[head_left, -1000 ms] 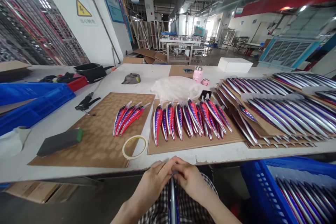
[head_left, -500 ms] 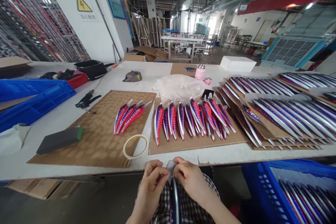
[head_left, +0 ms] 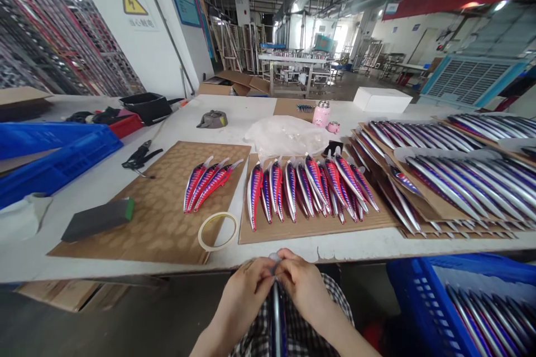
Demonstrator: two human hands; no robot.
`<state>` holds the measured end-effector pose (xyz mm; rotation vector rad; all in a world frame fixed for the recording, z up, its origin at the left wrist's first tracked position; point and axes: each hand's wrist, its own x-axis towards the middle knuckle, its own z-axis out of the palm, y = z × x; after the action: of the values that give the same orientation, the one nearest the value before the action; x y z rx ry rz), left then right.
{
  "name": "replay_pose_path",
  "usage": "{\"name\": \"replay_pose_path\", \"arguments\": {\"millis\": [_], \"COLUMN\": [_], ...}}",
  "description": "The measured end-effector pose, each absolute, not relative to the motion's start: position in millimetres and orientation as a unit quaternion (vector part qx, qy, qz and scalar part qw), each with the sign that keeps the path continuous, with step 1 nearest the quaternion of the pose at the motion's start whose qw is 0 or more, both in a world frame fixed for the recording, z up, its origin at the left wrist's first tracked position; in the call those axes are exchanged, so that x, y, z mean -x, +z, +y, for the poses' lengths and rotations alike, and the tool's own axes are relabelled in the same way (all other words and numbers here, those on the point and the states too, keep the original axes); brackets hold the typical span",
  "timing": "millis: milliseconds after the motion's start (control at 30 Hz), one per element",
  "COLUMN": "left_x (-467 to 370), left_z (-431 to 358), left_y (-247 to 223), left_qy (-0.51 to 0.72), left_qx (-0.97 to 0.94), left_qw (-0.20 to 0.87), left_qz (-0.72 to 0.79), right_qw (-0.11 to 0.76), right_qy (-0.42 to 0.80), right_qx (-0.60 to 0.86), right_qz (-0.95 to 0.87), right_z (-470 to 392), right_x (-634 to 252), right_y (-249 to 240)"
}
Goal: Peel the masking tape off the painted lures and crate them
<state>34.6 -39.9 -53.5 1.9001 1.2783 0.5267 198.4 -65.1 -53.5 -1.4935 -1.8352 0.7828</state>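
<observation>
A dark, silvery fishing lure (head_left: 277, 321) points down over my lap, its clear lip at the top between both hands. My left hand (head_left: 251, 284) pinches one side of that lip end, and my right hand (head_left: 302, 284) grips the other side with bent fingers. The fingertips meet there and hide most of the lip. Beyond my hands, striped red and purple lures (head_left: 312, 187) lie in a row on a cardboard sheet (head_left: 293, 234). Three similar lures (head_left: 209, 183) rest on another cardboard sheet (head_left: 154, 223) to the left.
A tape roll (head_left: 217, 247), a grey sanding block (head_left: 98, 220) and pliers (head_left: 141, 157) lie on the left. Stacked cardboard layers of lures (head_left: 452, 184) fill the right side. Below them stands a blue crate (head_left: 412, 295) holding more lures. A plastic bag (head_left: 288, 135) and pink bottle (head_left: 321, 114) sit farther back.
My left hand has moved in and turned, bringing its fingers closer to the right hand over the lip. Less of the clear lip shows now. The view has shifted slightly.
</observation>
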Motion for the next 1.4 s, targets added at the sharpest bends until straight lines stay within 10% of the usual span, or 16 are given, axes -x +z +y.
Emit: {"name": "replay_pose_path", "arguments": {"millis": [1400], "left_x": [-24], "left_z": [-51], "left_y": [-64], "left_qy": [0.304], "left_qx": [-0.797], "left_qw": [0.291], "left_qz": [0.434], "right_qw": [0.36], "right_qy": [0.254], "right_qx": [0.564], "right_qz": [-0.699], "right_z": [-73], "right_x": [-190], "right_y": [-71]}}
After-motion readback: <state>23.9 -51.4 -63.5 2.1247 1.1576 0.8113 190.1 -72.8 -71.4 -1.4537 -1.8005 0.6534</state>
